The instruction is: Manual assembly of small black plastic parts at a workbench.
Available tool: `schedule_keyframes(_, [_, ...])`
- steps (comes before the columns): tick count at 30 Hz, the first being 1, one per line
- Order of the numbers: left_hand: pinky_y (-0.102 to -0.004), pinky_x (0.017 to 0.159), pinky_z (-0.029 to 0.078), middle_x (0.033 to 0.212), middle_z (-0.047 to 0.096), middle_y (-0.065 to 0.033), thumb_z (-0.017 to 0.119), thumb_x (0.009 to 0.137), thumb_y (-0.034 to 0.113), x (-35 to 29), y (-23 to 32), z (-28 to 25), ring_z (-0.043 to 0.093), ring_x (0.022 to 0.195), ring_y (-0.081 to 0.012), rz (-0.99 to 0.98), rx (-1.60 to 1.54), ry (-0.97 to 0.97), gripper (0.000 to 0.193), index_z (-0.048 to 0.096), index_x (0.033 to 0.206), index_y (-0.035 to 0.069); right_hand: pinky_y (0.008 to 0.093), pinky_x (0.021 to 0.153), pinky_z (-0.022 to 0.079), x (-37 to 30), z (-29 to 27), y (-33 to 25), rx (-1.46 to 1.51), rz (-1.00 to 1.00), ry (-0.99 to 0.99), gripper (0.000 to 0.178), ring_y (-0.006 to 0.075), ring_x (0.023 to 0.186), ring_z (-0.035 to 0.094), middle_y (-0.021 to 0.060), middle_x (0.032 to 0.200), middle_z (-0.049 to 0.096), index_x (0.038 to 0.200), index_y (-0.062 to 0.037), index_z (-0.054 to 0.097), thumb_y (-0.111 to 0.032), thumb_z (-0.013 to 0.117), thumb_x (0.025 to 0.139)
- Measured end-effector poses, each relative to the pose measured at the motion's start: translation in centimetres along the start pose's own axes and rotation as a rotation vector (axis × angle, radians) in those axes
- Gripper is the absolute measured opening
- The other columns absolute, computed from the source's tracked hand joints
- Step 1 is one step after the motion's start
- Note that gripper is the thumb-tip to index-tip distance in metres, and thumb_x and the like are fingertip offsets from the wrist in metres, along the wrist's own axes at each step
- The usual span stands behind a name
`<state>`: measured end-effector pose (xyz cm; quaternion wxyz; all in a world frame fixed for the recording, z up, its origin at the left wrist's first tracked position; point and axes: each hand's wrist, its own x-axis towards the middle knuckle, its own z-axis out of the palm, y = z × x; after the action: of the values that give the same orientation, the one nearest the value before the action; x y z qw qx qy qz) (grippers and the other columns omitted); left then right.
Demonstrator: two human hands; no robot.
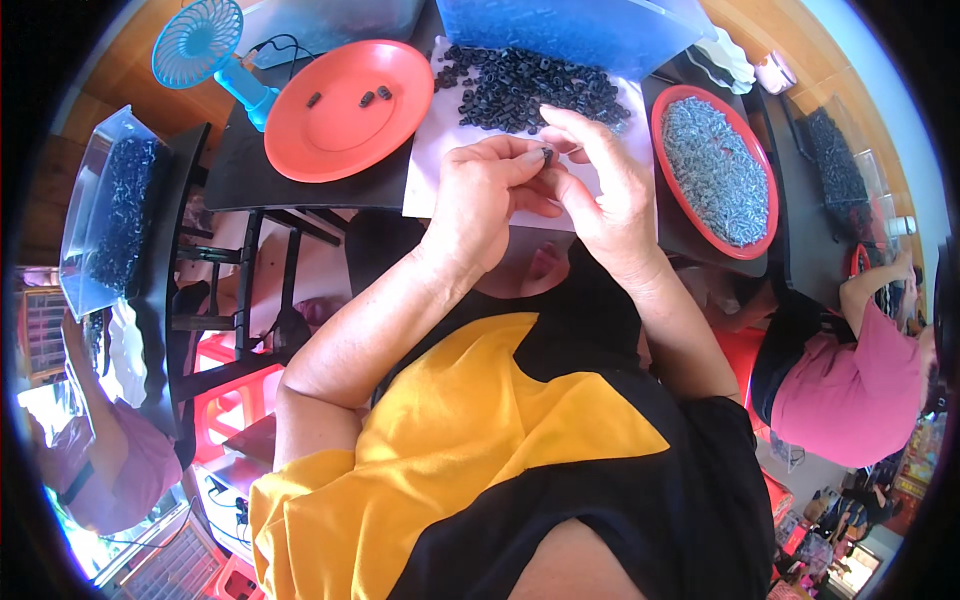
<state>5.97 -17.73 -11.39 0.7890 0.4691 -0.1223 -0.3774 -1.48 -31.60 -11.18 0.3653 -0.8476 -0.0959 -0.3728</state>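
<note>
My left hand (pixel 478 190) is closed, its thumb and fingers pinching a small black plastic part (pixel 547 156). My right hand (pixel 607 195) meets it from the other side, its fingers bent round the same part, with the index finger raised above. Fingers hide most of the part. Just beyond the hands, a pile of similar small black parts (pixel 530 90) lies on a white sheet (pixel 432 180). Off to the right stands a red plate (pixel 660 150) heaped with small silvery metal pieces (pixel 720 170). On the left, another red plate (pixel 330 150) holds several black parts.
A large clear-blue bin (pixel 580 35) stands behind the pile. A blue fan (pixel 205 45) is at the far left of the dark table (pixel 232 180). People in pink sit on both sides, near bins of black parts (pixel 125 210). A white scalloped dish (pixel 725 60) lies back right.
</note>
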Motion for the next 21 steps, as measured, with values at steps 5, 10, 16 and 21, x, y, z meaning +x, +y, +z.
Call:
schedule_keyframes(5, [-0.0366,0.079,0.059,0.099,0.067,-0.0176,0.052,0.100,0.007,-0.1,-0.1,0.1,0.070,0.085,-0.0245,-0.005,-0.049,0.010,0.020,0.060,0.109,-0.009,0.0340,0.079,0.055,-0.5,0.0,-0.4,0.051,0.140,0.048,0.047,0.0275,0.089,0.066,0.0132,0.102,0.066,0.119,-0.0040,0.064,0.009,0.072,0.074])
schedule_keyframes(10, [-0.0320,0.071,0.058,0.094,0.068,-0.0149,0.058,0.098,0.008,-0.2,-0.3,0.4,0.069,0.080,-0.0209,-0.002,-0.062,0.019,0.019,0.063,0.105,-0.008,0.0348,0.074,0.054,-0.7,-0.2,0.4,-0.043,0.012,0.060,0.031,0.0277,0.086,0.066,0.0127,0.097,0.064,0.104,-0.0019,0.066,0.007,0.072,0.075])
schedule_keyframes(16, [-0.0256,0.065,0.055,0.086,0.070,-0.0113,0.066,0.094,0.010,-0.4,0.6,0.7,0.067,0.072,-0.0161,0.054,0.021,-0.002,0.019,0.068,0.103,-0.006,0.0335,0.080,0.053,-0.3,-1.3,-0.1,-0.119,-0.005,0.051,0.022,0.0255,0.091,0.066,0.0130,0.100,0.067,0.101,0.0020,0.068,0.002,0.074,0.080])
schedule_keyframes(21, [-0.0287,0.068,0.055,0.091,0.070,-0.0116,0.062,0.097,0.009,0.2,0.8,-0.7,0.066,0.073,-0.0171,0.052,0.201,-0.097,0.019,0.068,0.106,-0.006,0.0375,0.068,0.051,-0.5,-0.4,0.3,-0.160,-0.097,0.080,0.019,0.0299,0.079,0.064,0.0108,0.090,0.064,0.089,-0.0036,0.064,-0.001,0.075,0.074])
